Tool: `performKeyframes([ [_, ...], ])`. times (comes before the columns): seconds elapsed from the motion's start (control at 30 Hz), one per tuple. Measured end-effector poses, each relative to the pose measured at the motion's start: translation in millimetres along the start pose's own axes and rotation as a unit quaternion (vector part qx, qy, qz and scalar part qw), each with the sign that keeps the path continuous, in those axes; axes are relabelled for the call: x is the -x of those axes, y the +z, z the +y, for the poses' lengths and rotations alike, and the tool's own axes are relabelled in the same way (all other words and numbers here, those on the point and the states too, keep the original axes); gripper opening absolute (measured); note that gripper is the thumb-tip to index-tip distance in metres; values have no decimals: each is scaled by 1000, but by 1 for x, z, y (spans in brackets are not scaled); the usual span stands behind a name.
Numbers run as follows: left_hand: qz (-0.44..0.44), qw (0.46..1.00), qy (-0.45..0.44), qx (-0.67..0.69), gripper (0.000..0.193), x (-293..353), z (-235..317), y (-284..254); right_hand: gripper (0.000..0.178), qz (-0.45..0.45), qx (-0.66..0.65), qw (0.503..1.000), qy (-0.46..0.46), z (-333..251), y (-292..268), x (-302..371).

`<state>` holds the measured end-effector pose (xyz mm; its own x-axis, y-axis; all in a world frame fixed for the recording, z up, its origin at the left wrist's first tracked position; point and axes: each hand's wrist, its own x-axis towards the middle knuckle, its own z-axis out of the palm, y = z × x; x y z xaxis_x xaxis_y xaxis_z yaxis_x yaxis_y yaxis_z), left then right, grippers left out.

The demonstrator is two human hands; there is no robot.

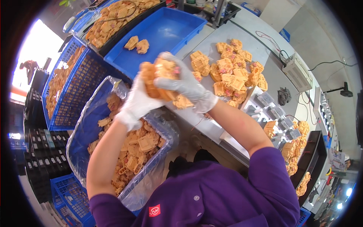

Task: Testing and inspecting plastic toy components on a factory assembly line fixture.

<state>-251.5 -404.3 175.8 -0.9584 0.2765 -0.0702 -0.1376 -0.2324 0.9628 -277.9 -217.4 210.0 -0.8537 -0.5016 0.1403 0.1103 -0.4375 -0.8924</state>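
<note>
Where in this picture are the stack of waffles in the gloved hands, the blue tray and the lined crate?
waffle stack (159, 77), head view, on its orange side between the gloves.
blue tray (166, 32), head view, on its bare floor.
lined crate (85, 128), head view, on its plastic-covered left wall.

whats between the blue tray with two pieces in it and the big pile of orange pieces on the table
In the head view, a bare strip of the grey table lies between the blue tray and the pile of orange pieces; nothing else sits there.

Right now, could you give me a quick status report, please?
Left hand and right hand gloved, clamped on waffle stack. Above lined bin. Nothing between.
</note>
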Motion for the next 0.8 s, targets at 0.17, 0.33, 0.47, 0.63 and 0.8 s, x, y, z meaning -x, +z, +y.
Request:
performKeyframes([
  [0.17, -69, 974, -76, -204, 108, -93, -79, 69, 86, 187, -16, 981, 59, 55, -156, 30],
  [0.33, -83, 927, -67, -361, 116, -134, -110, 91, 107, 273, 103, 955, 43, 48, -188, 34],
  [0.47, -15, 765, -44, -642, 116, -130, -101, 95, 112, 292, 324, 892, 120, 40, -202, 25],
  [0.63, -118, 685, -153, -702, 114, -99, -91, 52, 94, 246, 447, 854, 102, 24, -230, 28],
  [0.8, -236, 667, -292, -644, 92, -93, -97, 27, 69, 9, 283, 950, -136, -68, -167, 119],
])
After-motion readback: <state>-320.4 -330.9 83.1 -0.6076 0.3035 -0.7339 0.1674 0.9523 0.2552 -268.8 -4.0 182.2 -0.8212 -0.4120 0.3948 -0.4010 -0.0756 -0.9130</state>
